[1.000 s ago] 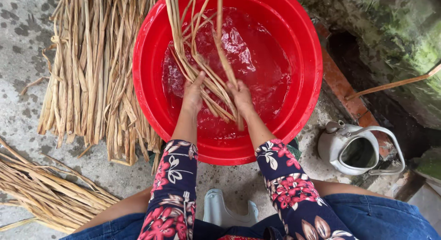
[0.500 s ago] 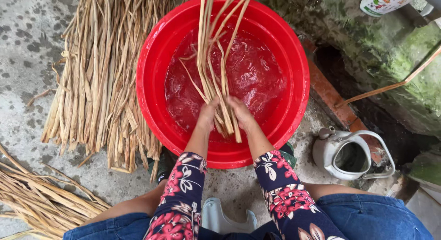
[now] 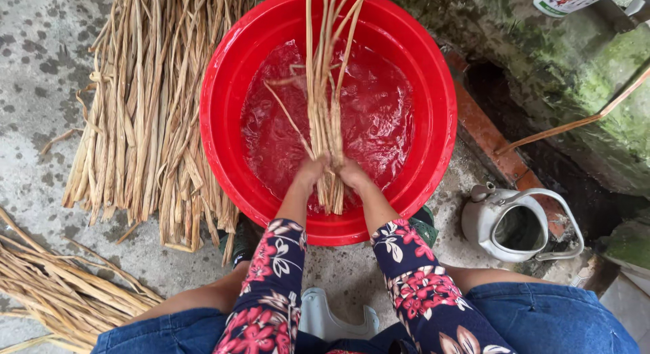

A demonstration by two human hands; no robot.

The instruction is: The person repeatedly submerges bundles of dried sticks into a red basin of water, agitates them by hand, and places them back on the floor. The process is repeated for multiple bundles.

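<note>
A big red basin [image 3: 433, 117] holds rippling water on the concrete ground in front of me. A bundle of long tan dried stalks [image 3: 325, 90] stands lengthwise in it, its lower ends dipped near the front wall. My left hand [image 3: 310, 172] and my right hand [image 3: 353, 174] grip the bundle side by side near its lower end, fingers wrapped around it. Both forearms wear dark floral sleeves.
A thick pile of the same dried stalks [image 3: 145, 117] lies left of the basin, and another heap [image 3: 61, 290] at the lower left. A grey metal kettle [image 3: 514, 225] without a lid sits right of the basin beside a mossy wall [image 3: 582, 76]. A pale plastic stool edge [image 3: 332, 320] shows between my knees.
The loose, spread stalks have been gathered into one tight, straight bundle. Both hands moved together toward the basin's near side and closed around it.
</note>
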